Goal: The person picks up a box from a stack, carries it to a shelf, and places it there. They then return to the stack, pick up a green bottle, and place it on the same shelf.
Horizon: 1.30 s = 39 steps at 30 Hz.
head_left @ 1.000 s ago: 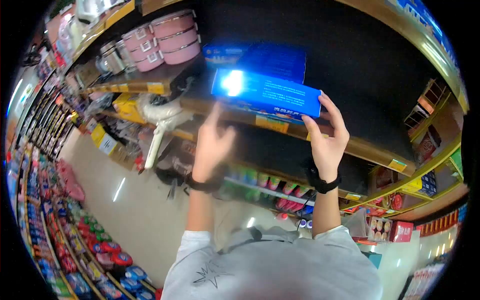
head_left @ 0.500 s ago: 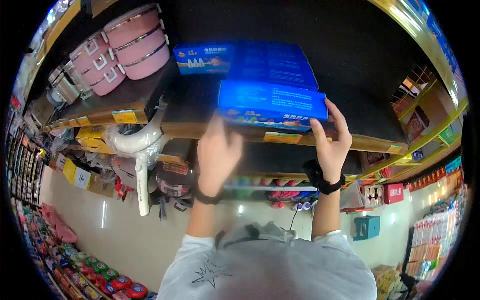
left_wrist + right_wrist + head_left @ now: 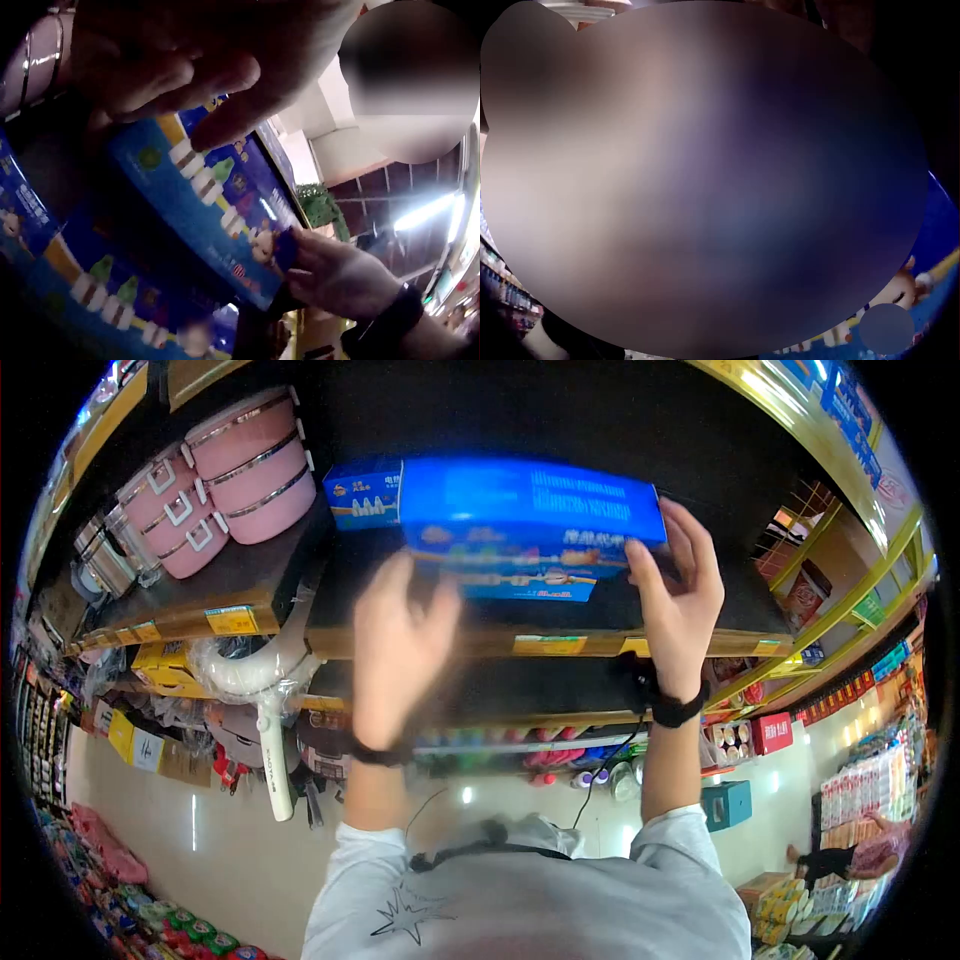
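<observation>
Blue box (image 3: 530, 520) is being held above the shelf (image 3: 450, 645) edge in the head view, long axis left to right, just over both hands; its right end is being pinched by the right hand (image 3: 680, 600), the nearer one; the left hand (image 3: 395, 650) is being kept loose-fingered below, contact unclear. In the left wrist view the box's (image 3: 217, 217) far corner is being clasped by the right hand (image 3: 337, 274). The right wrist view is mostly being blotted out. Against half a second ago, the box is being carried higher.

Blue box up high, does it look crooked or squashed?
Not squashed. The blue box looks a little tilted, held above the shelf edge, because the right hand grips its end. The left hand is blurred.
</observation>
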Each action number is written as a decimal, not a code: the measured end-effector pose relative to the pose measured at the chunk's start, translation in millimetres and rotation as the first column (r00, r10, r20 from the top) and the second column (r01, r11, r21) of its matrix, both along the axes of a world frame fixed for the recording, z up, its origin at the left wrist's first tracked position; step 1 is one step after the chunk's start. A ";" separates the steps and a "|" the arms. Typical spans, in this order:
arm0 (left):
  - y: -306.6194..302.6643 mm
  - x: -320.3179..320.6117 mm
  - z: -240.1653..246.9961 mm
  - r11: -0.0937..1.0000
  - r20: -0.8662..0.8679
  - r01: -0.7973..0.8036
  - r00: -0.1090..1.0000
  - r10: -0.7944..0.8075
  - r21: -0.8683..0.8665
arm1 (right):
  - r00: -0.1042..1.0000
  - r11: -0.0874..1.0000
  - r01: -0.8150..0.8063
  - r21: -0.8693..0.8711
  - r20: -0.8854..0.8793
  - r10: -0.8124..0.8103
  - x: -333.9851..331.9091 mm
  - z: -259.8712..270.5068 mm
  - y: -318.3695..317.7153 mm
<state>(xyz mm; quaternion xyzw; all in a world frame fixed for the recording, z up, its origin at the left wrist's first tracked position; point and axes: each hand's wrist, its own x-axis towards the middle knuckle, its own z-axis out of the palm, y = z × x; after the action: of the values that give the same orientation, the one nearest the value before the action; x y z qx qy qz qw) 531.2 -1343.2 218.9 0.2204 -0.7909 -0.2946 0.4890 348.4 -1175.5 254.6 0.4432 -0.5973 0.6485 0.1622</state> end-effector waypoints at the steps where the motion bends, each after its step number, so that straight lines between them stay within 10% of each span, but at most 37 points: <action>1: -6.2 1.4 17.1 0.991 0.070 0.089 0.993 -0.096 0.095 | 1.000 1.000 -0.023 -0.007 -0.004 0.023 -5.1 9.2 -3.0; 10: -103.1 -52.1 71.6 0.712 0.047 0.519 0.792 -0.608 0.473 | 0.995 0.978 -0.062 0.199 0.083 0.046 -98.0 50.6 -56.4; 16: -172.3 -104.0 58.4 0.527 -0.090 0.431 0.829 -0.552 0.732 | 0.996 0.952 0.043 0.303 0.068 -0.066 -146.9 41.7 -107.7; 22: -176.8 -112.6 57.3 0.562 -0.123 0.437 0.852 -0.509 0.702 | 0.979 0.907 0.195 0.374 -0.126 -0.159 -186.2 38.6 -140.5; 39: -188.3 -123.5 34.8 0.510 -0.358 0.587 0.800 -0.481 0.629 | 0.973 0.933 0.113 0.341 0.153 -0.173 -146.7 42.7 -135.0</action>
<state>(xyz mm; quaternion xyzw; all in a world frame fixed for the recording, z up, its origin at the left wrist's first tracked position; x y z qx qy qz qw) 407.7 -1531.5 253.7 0.1162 -0.6054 -0.7274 0.3016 201.7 -1310.4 297.4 0.3586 -0.7403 0.5632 0.0777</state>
